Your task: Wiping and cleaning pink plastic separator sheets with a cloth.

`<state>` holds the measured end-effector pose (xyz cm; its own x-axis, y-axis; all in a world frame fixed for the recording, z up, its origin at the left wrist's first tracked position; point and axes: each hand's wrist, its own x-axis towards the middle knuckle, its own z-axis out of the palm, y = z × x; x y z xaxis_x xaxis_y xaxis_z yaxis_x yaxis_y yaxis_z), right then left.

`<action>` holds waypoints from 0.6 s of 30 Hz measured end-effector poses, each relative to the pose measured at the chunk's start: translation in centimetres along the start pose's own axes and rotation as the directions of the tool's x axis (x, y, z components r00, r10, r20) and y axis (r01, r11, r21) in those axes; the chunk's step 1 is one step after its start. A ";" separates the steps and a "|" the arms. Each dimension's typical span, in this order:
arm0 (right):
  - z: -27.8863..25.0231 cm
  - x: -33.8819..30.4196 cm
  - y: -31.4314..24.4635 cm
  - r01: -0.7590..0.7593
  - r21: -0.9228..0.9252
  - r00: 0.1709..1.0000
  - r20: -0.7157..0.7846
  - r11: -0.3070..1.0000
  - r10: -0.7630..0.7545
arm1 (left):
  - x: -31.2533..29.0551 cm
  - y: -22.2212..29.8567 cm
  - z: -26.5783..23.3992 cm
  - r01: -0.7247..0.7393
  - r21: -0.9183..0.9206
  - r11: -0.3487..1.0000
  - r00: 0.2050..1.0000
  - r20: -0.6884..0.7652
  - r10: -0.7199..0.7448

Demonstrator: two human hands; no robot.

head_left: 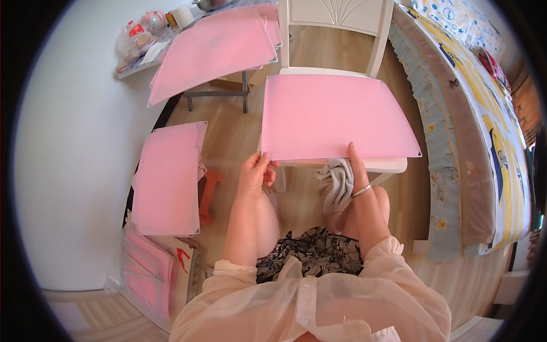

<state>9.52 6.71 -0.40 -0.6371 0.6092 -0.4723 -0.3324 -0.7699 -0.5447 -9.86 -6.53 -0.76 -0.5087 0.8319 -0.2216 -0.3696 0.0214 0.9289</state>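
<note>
A flat pink panel (336, 117) with a thin white edge lies on the seat of a white chair (387, 165) in front of me. My left hand (257, 170) pinches the panel's near left corner between thumb and fingers. At the near edge, right of the middle, my right hand (358, 170) has its thumb on top of the panel. A crumpled grey cloth (337, 179) hangs bunched in that same hand, under the panel's edge. The fingers beneath are mostly hidden.
More pink panels (219, 48) rest on a folding-leg table at the far left. Another pink stack (170, 176) sits by an orange stool (209, 196). Wrapped panels (147, 273) lean near the left wall. A bed (473, 131) stands along the right.
</note>
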 end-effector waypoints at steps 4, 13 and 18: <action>-1.5 1.0 -0.1 0.118 -0.147 0.985 -0.105 0.982 -0.135 | 0.2 0.0 0.2 -0.096 -0.078 0.992 0.994 0.048 0.100; -1.6 2.1 0.4 0.175 -0.084 0.968 -0.169 0.981 -0.187 | 0.0 0.0 -0.3 -0.251 0.034 0.967 0.966 0.075 0.248; -1.8 0.6 0.2 0.218 -0.060 0.971 -0.089 0.974 -0.223 | 0.1 -0.3 0.1 -0.183 -0.058 0.981 0.977 0.100 0.188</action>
<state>10.33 7.30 -2.04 -0.4826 0.7798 -0.3988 -0.4208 -0.6058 -0.6752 -9.72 -6.38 -1.04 -0.4886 0.8724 -0.0122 -0.3145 -0.1631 0.9351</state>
